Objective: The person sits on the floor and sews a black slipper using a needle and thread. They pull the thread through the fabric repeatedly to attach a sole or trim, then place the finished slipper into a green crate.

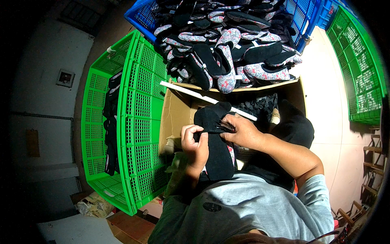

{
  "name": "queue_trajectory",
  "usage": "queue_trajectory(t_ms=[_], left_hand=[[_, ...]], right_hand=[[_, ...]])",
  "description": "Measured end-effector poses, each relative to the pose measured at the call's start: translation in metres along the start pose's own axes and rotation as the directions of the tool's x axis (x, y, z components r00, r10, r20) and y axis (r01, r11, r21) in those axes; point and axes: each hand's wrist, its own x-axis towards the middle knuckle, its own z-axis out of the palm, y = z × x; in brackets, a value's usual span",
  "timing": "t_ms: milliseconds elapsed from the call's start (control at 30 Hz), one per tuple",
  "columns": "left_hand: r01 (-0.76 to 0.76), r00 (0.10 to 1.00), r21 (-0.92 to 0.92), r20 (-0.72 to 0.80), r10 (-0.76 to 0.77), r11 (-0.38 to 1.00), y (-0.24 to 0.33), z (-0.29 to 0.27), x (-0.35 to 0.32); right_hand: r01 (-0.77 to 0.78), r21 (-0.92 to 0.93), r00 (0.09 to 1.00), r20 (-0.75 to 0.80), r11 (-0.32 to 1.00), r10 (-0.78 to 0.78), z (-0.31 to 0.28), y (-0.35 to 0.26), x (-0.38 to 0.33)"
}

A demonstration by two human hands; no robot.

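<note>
A black slipper (219, 160) with a flowered lining showing along one edge lies upright in front of my body. My left hand (195, 146) grips its left side, thumb and forefinger pinched on the dark fabric. Another dark fabric part (206, 116) rises just beyond those fingers; I cannot tell whether it belongs to the same slipper. From the right, my right hand (243, 132) is closed at the slipper's upper part. A narrow dark piece with a pale glint sits at its fingertips, too small to name.
Ahead, a blue crate (140, 16) overflows with flowered black slippers (227, 61). An open cardboard box (175, 110) stands before me, a white strip (203, 97) across it. Left is a green crate (142, 118) holding dark items; another green crate (357, 67) stands far right.
</note>
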Motion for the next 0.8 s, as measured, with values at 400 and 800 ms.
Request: queue_trajectory(t_ms=[400, 800], left_hand=[[0.016, 1.000, 0.001, 0.014, -0.016, 1.000, 0.0027, -0.0009, 0.0001], [0.006, 1.000, 0.014, 0.012, -0.007, 1.000, 0.0027, -0.0004, 0.0006]], right_hand=[[-0.015, 0.001, 1.000, 0.004, 1.000, 0.015, -0.0007, -0.0014, -0.0006], [-0.015, -0.003, 1.000, 0.004, 1.000, 0.015, -0.0005, -0.0012, -0.0005]])
